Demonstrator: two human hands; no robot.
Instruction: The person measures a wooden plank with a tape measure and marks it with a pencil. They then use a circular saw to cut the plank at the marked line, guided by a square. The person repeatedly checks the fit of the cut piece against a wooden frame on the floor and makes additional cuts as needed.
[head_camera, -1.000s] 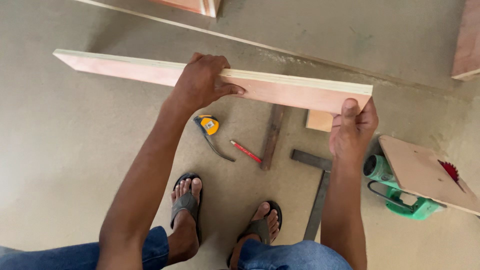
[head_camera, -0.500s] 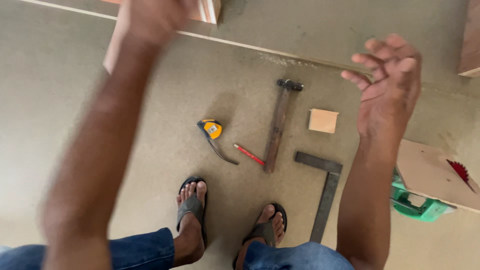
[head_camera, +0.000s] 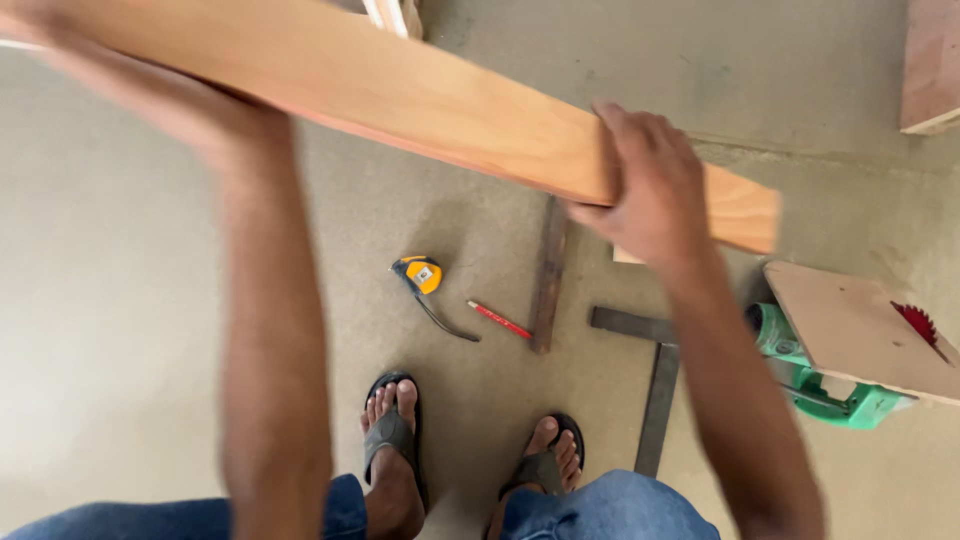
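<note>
A long pale wooden board (head_camera: 420, 100) is held up close under the head camera, slanting from upper left down to the right. My left hand (head_camera: 150, 95) grips it from beneath near its left end, blurred. My right hand (head_camera: 645, 190) wraps over the board's near edge towards its right end. Both forearms reach up from the bottom of the frame.
On the concrete floor lie a yellow tape measure (head_camera: 420, 275), a red pencil (head_camera: 500, 320), a hammer (head_camera: 548, 285), a steel square (head_camera: 655, 375) and a green circular saw under a plywood plate (head_camera: 850, 330). My sandalled feet (head_camera: 395, 440) stand below. More boards (head_camera: 935, 65) lie at top right.
A second ago the board was held low and edge-on. Half a second ago the right hand was open. Now both hands hold the board raised close to the camera, its face showing.
</note>
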